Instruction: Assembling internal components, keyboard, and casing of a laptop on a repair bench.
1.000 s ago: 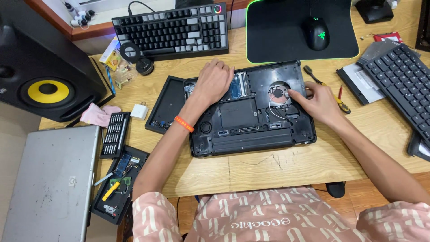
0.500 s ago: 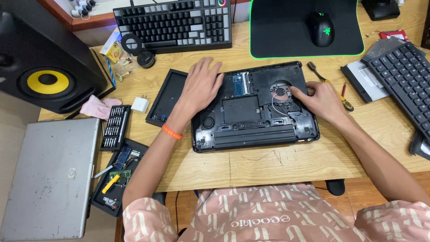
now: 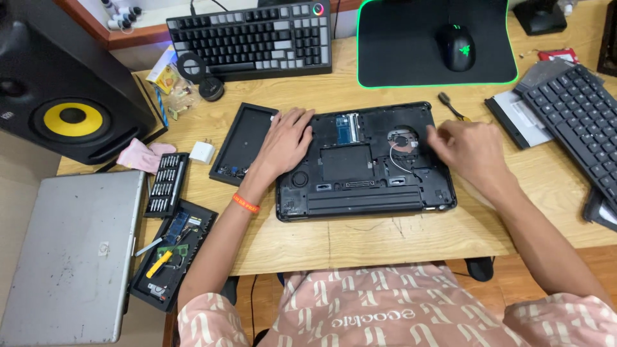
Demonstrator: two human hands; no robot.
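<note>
So left hand lies flat, fingers spread, on the opened laptop — right hand loosely curled beside the fan, holding nothing.

The opened laptop under both hands shows a matt black plastic base, with a coppery metal fan part at its 1 o'clock corner. The desk is pale, smooth wood with visible grain and scratches. At 9 o'clock of it lies a dull silver laptop lid, brushed metal by its look and scuffed. The mouse pad at 12 o'clock looks like matt black cloth. The speaker has a satin black shell and a glossy yellow cone.
</note>
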